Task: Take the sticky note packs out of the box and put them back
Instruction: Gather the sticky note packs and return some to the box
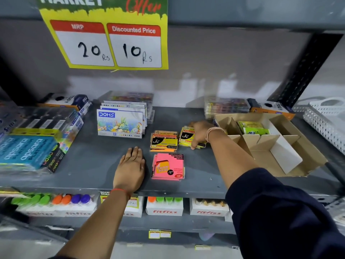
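Three piles of sticky note packs lie on the grey shelf [89, 161]: a pink pile [169, 166] in front, an orange pile [164, 141] behind it, and a yellow pile [184, 136] to the right. My right hand [198, 133] is closed around the yellow pile, which still rests on the shelf. My left hand [130, 168] lies flat on the shelf, left of the pink pile, holding nothing. The cardboard box [302, 146] with dividers stands at the right; green packs [253, 128] sit in its back compartment.
Doms oil pastel boxes [120, 123] stand behind the piles. Apsara packs [28, 150] and pen packs crowd the left. A white perforated basket [324, 118] is at far right. A price sign [110, 34] hangs above. Fitfizz boxes [164, 208] fill the shelf below.
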Demonstrator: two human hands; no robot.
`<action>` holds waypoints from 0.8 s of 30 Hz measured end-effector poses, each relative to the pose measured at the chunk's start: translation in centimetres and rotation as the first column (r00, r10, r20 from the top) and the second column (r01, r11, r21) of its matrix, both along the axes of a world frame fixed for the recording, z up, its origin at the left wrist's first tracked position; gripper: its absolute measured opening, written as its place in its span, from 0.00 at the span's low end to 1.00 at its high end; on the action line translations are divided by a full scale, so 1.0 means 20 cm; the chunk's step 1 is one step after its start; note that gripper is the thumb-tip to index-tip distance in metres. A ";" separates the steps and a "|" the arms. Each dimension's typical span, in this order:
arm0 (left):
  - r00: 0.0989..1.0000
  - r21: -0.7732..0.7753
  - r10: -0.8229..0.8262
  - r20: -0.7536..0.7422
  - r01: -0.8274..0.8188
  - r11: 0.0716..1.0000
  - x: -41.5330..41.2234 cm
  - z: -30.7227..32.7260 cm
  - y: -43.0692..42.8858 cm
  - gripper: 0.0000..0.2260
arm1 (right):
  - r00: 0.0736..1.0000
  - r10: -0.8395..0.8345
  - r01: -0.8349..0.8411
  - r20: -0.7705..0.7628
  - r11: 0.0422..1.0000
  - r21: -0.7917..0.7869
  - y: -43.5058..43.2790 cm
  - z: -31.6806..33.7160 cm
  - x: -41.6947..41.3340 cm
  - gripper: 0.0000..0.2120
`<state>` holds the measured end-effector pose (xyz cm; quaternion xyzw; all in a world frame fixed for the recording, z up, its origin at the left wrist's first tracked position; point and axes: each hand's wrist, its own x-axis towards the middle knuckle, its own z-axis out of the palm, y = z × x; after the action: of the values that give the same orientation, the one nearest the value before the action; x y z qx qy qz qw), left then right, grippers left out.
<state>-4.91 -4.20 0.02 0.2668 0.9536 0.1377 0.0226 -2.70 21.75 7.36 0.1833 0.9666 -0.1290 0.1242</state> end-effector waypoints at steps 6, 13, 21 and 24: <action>1.000 -0.024 0.001 0.004 -0.001 1.000 0.02 0.04 0.01 0.21 | 0.948 -0.119 0.136 -0.295 0.990 0.037 -0.07 0.09 0.14 0.43; 0.998 -0.034 -0.046 0.043 0.048 0.998 0.10 0.06 0.01 0.22 | 0.846 -0.241 0.178 -0.475 0.969 -0.174 -0.12 0.29 0.36 0.39; 0.998 -0.047 -0.016 0.057 0.018 0.999 0.16 0.06 0.06 0.22 | 0.727 -0.521 0.468 -0.448 0.853 -0.233 0.07 0.45 0.69 0.41; 0.998 -0.066 -0.017 0.055 0.020 0.998 0.16 0.05 0.07 0.21 | 0.690 -0.614 0.568 -0.383 0.787 -0.240 0.15 0.41 0.83 0.35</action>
<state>-1.80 -2.86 1.03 0.2709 0.9542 0.1128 0.0586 13.86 24.79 15.58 0.4441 0.8496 -0.2493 -0.1370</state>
